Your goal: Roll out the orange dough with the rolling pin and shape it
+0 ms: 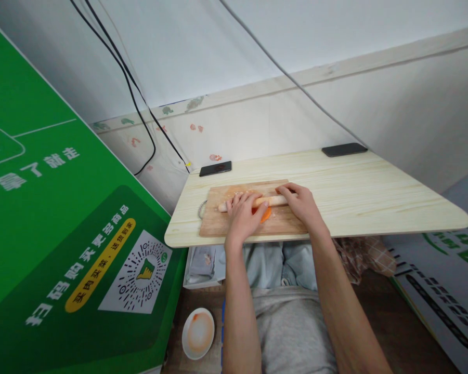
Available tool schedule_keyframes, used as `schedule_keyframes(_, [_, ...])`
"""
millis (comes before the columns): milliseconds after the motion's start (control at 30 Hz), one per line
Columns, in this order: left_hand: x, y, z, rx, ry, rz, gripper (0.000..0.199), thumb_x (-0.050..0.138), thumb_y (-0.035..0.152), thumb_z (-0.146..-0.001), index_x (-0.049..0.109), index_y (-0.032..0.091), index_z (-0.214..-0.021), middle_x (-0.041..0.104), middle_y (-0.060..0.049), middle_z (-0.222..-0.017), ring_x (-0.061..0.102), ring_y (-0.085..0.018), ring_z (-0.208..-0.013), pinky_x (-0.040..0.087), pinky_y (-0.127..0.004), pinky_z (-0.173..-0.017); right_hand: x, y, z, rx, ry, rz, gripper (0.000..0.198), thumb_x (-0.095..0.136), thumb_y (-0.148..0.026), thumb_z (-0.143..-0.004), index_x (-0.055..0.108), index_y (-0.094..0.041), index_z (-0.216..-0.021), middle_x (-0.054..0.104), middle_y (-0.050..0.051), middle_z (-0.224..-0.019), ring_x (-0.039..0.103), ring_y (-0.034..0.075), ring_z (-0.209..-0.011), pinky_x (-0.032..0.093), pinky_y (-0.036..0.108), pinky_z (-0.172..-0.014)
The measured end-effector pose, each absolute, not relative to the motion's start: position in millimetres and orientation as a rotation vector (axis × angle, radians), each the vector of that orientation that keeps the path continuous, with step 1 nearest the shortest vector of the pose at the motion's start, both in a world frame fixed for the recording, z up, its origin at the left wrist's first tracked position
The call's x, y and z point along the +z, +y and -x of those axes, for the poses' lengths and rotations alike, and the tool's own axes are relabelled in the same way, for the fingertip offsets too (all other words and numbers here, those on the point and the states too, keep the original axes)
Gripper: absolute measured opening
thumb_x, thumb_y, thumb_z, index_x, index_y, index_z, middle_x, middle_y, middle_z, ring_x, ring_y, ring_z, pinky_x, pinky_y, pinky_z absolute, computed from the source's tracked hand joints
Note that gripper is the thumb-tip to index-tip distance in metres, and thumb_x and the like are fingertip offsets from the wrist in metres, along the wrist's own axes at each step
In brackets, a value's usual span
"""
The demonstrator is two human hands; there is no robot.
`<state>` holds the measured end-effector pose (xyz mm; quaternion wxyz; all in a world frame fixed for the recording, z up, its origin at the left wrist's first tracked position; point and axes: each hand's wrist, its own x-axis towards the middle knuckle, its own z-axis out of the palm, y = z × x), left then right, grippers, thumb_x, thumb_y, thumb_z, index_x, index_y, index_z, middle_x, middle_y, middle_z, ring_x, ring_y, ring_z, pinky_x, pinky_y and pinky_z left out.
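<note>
A pale wooden rolling pin lies across a wooden cutting board that has whitish specks on it. Beneath the pin, a flat piece of orange dough shows partly, the rest covered by the pin and my left hand. My left hand rests over the pin's left part, fingers bent across it and thumb pointing right by the dough. At the right end my right hand curls over the pin, its fingertips on the far side. A metal handle sticks out from the board's left edge.
The board sits on a light wood-grain tabletop. Two dark phones lie at the back, one on the left and one on the right. A green panel stands left. Below are a stained white dish and a white box.
</note>
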<state>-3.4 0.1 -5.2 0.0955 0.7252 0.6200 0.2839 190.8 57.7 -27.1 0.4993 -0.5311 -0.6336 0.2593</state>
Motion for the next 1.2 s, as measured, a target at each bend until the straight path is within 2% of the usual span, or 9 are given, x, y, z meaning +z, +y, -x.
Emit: schedule_keyframes(1200, [-5.0,0.3,2.0,0.88,1.85,-2.131,0.027,0.066,0.044,-0.11,0.078,0.033,-0.131,0.078,0.0,-0.143,0.059,-0.028,-0.14,0.037,-0.048,-0.121,-28.8,59.3,-190.8,0.626,-1.533,1.291,0.03,0.062,-0.046,-0.092,0.081,-0.024,-0.085,0.085,0.009,-0.095,0.076,0.031,-0.098,0.054,0.042,-0.095])
